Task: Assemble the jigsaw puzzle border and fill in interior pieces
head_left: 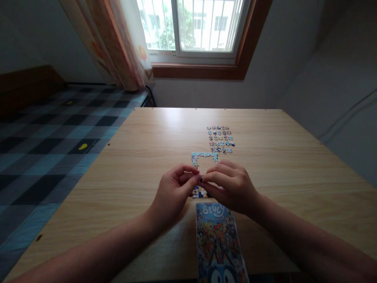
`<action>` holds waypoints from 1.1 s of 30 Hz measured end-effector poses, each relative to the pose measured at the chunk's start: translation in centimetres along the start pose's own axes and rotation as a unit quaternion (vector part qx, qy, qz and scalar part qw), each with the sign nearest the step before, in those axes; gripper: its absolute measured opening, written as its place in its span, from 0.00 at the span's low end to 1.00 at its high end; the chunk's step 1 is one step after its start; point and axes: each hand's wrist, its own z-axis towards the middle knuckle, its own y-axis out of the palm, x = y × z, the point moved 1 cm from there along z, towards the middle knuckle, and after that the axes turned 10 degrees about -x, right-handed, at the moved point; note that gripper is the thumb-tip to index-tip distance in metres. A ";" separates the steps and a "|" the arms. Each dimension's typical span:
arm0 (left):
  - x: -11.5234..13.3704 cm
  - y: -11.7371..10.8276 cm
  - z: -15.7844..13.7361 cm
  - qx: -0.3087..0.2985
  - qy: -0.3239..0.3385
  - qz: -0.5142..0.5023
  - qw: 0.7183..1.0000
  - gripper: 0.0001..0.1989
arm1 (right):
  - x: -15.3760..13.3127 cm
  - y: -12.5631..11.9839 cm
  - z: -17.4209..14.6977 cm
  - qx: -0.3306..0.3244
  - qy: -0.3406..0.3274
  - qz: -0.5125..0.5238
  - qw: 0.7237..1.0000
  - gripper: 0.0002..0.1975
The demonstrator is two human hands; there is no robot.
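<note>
Above a partly joined jigsaw puzzle [205,154] on the table, my two hands meet fingertip to fingertip. A small dark puzzle piece [202,179] shows between them. My right hand [231,184] pinches it with thumb and forefinger. My left hand [176,188] is closed too, its thumb and fingertips touching at the piece's left side. The puzzle's border is joined along the top and part of the sides; its middle and right side are largely hidden by my hands. Loose puzzle pieces [219,138] lie in rows beyond it. Below my hands lies the puzzle box [219,239], marked "BLUEY".
The wooden table [141,157] reaches toward a wall with a barred window [206,25]. Left of it stands a bed with a checked cover [44,188]. A curtain [118,43] hangs by the window, and a cable [347,114] runs along the right wall.
</note>
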 end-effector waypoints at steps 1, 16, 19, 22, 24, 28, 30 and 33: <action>0.0 -0.1 0.0 -0.005 -0.004 0.005 1.000 0.10 | 0.0 -0.1 0.0 -0.004 -0.001 -0.008 1.000 0.02; -0.4 0.2 -0.3 -0.095 0.023 0.075 0.992 0.09 | 0.9 -2.9 -0.9 -0.106 -0.058 -0.030 0.992 0.05; -0.6 0.2 -0.2 -0.086 0.030 0.100 0.991 0.08 | 0.8 -3.0 -0.9 -0.114 -0.046 -0.035 0.992 0.07; -0.7 0.2 -0.2 -0.085 0.028 0.102 0.991 0.08 | 0.8 -2.9 -0.9 -0.115 -0.039 -0.036 0.992 0.07; -0.7 0.2 -0.1 -0.086 0.027 0.097 0.991 0.08 | 0.7 -2.9 -0.9 -0.115 -0.042 -0.036 0.992 0.07; -0.8 0.3 -0.1 -0.087 0.026 0.080 0.993 0.08 | 0.7 -2.9 -0.9 -0.116 -0.043 -0.035 0.992 0.07; -0.9 0.4 -0.1 -0.091 0.027 0.076 0.993 0.08 | 0.8 -2.8 -0.9 -0.116 -0.041 -0.015 0.992 0.07; -1.0 0.3 -0.2 -0.098 0.029 0.094 0.990 0.08 | 0.9 -2.8 -0.9 -0.124 -0.027 0.027 0.992 0.08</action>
